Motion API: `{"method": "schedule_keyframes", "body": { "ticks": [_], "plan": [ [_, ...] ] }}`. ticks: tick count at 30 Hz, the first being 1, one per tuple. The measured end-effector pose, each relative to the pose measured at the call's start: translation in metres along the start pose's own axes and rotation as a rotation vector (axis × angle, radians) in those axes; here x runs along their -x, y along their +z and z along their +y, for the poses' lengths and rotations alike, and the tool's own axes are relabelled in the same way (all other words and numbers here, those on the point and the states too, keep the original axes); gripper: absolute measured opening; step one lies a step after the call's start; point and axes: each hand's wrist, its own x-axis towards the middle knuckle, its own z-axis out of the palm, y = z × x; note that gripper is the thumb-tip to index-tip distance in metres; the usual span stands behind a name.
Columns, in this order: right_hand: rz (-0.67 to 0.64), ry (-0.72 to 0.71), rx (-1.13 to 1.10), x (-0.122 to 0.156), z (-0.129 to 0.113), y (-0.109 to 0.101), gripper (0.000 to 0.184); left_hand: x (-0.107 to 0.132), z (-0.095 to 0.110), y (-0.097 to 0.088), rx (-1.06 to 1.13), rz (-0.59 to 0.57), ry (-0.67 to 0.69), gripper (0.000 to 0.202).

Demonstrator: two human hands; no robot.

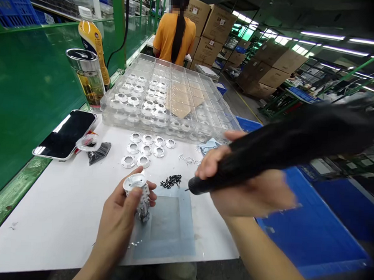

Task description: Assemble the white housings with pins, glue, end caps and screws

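Note:
My left hand (120, 211) is closed around a small part with a white round top and a grey mechanism (143, 204) below it, held over the table's near side. In my right hand (243, 193) is a black electric screwdriver (236, 161), tilted, its bit pointing left. Just left of the bit lies a heap of black screws (171, 181). Several silver ring-shaped parts (146, 150) lie in rows behind my left hand. A scatter of small silver pins or screws (189, 159) lies behind the black screws. My right hand is partly blurred.
A clear compartment tray (134, 122) with ring parts stands at the back. On the left are a phone (66, 133), a small bag of black pieces (99, 153), a glass tumbler (89, 82) and a yellow bottle (95, 39). A blue bin (308, 217) stands right; a person (177, 31) works beyond.

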Motion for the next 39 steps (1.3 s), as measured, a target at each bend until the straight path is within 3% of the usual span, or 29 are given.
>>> {"method": "schedule_keyframes", "body": {
  "ticks": [4,7,12,15,19,24,32,39],
  "plan": [
    [0.038,-0.099,-0.012,-0.001,0.050,-0.001,0.047,-0.001,0.002,0.009,0.165,0.009,-0.123,0.064],
    [0.057,-0.096,0.004,0.001,0.067,-0.004,0.048,0.000,-0.002,0.011,0.093,-0.028,-0.145,0.059],
    [0.029,-0.098,-0.023,0.001,0.045,-0.004,0.052,-0.003,-0.004,0.011,-0.342,-0.054,-0.045,0.035],
    [-0.009,-0.074,-0.041,0.001,0.028,-0.002,0.051,-0.005,-0.004,0.017,-0.454,-0.107,0.053,0.026],
    [0.019,-0.095,-0.049,0.002,0.042,0.000,0.051,-0.004,-0.007,0.024,-0.478,-0.132,0.105,0.020],
    [0.037,-0.109,-0.051,0.004,0.066,-0.003,0.049,-0.003,-0.008,0.021,-0.452,-0.092,0.044,0.026],
    [-0.039,-0.094,-0.125,0.002,0.020,0.006,0.049,-0.011,-0.005,0.030,-0.547,-0.154,0.130,0.024],
    [-0.019,-0.096,-0.162,-0.003,0.022,0.018,0.049,-0.020,-0.008,0.038,-0.651,-0.086,0.269,0.017]
  ]
}}
